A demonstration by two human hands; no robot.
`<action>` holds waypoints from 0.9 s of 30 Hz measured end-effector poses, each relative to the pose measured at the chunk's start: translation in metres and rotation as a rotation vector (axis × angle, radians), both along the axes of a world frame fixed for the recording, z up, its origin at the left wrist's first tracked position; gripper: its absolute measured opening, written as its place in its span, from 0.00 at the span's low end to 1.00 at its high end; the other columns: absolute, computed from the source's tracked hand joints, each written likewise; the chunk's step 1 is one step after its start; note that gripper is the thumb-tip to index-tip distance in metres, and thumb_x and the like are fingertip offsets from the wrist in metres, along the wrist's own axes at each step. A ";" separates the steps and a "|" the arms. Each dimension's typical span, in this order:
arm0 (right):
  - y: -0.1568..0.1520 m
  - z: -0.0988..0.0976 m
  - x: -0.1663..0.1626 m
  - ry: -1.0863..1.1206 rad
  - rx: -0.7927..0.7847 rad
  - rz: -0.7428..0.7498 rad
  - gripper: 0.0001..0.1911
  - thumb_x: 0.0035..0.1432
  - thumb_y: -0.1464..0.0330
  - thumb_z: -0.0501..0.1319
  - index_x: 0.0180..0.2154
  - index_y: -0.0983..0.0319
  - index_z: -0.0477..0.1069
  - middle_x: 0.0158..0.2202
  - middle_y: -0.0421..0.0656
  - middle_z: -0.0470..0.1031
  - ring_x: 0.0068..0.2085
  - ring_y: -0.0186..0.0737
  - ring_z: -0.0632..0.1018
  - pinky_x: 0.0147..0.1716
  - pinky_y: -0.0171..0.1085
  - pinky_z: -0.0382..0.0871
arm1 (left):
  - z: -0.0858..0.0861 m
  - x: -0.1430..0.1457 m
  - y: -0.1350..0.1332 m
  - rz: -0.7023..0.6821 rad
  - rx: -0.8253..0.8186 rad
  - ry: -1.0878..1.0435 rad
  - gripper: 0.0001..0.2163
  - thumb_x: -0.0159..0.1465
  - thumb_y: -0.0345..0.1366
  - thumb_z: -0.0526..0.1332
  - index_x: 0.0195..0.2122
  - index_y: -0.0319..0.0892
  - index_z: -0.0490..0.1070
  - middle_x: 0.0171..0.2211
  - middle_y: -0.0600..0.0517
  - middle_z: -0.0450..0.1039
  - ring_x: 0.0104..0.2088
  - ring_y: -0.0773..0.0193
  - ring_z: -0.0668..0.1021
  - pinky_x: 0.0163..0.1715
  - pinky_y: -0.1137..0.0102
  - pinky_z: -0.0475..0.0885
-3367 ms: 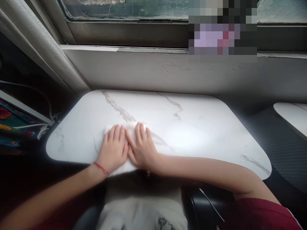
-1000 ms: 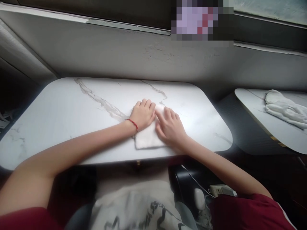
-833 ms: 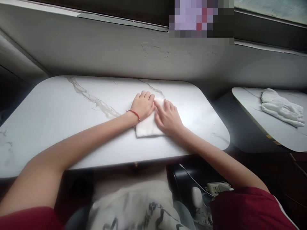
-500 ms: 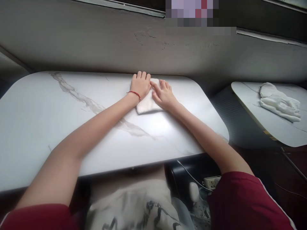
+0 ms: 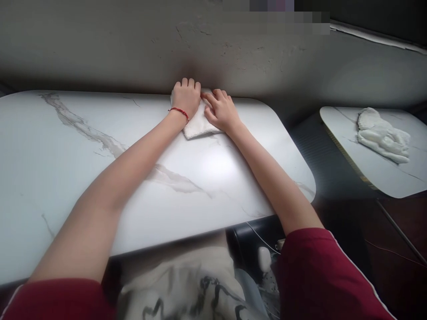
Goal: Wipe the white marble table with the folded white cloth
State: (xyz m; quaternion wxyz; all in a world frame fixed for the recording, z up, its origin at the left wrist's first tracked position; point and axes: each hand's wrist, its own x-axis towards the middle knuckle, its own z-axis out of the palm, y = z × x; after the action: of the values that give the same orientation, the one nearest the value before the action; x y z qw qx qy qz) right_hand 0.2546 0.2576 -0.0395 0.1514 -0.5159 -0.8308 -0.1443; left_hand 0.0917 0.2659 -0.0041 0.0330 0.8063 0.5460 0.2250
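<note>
A folded white cloth (image 5: 199, 123) lies at the far edge of a white marbled tabletop (image 5: 230, 182). My left hand (image 5: 187, 98), with a red bracelet at the wrist, presses on the cloth's left part. Its fingers bend over the table's far edge, so their tips are hidden. Beside it, my right hand (image 5: 222, 110) grips the right part of the cloth from above, thumb and index finger pointing towards the left hand. Some of its other fingers curl out of sight at the far side.
A grey wall (image 5: 133, 49) rises behind the table. To the right, across a dark gap, a second marbled table (image 5: 383, 178) bears a crumpled white cloth (image 5: 383, 135). Below the near edge are a patterned pale fabric (image 5: 187, 284), a white cable (image 5: 262, 238) and a white plug-like object (image 5: 264, 259).
Both hands and the cloth have slid away from me, towards the table's far edge. The left fingers now reach farther past that edge. The camera view has shifted too.
</note>
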 end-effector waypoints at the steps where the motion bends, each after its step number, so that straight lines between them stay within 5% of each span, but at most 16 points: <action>1: 0.002 0.000 0.000 0.007 0.004 0.003 0.30 0.73 0.53 0.35 0.64 0.58 0.61 0.55 0.54 0.67 0.56 0.58 0.70 0.55 0.55 0.66 | 0.001 -0.001 0.001 0.002 -0.013 -0.013 0.19 0.74 0.45 0.45 0.54 0.39 0.68 0.51 0.41 0.72 0.59 0.43 0.62 0.59 0.48 0.56; 16: 0.006 -0.002 0.000 -0.008 -0.038 -0.019 0.31 0.73 0.55 0.34 0.67 0.57 0.56 0.61 0.54 0.64 0.61 0.60 0.66 0.60 0.56 0.62 | -0.001 -0.011 -0.003 0.028 0.013 -0.048 0.16 0.69 0.36 0.48 0.54 0.49 0.69 0.55 0.42 0.68 0.59 0.42 0.62 0.58 0.50 0.58; 21: -0.036 0.004 -0.007 -0.012 -0.070 -0.040 0.30 0.73 0.56 0.35 0.68 0.58 0.57 0.65 0.55 0.62 0.63 0.58 0.65 0.59 0.55 0.63 | 0.008 -0.009 -0.033 0.044 -0.027 0.081 0.18 0.73 0.33 0.42 0.58 0.36 0.62 0.59 0.37 0.63 0.58 0.46 0.59 0.59 0.50 0.57; 27: -0.134 0.004 0.009 0.033 -0.094 -0.181 0.29 0.72 0.61 0.40 0.69 0.61 0.57 0.68 0.57 0.60 0.66 0.60 0.63 0.59 0.58 0.64 | 0.014 0.016 -0.092 -0.125 -0.014 0.225 0.16 0.73 0.32 0.48 0.58 0.32 0.64 0.58 0.35 0.66 0.59 0.46 0.65 0.55 0.57 0.61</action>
State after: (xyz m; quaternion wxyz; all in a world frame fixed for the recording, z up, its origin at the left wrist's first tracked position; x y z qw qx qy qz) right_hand 0.2640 0.1233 -0.0356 0.1270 -0.5977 -0.7839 -0.1097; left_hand 0.1073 0.1738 0.0104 -0.0088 0.8586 0.4967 0.1269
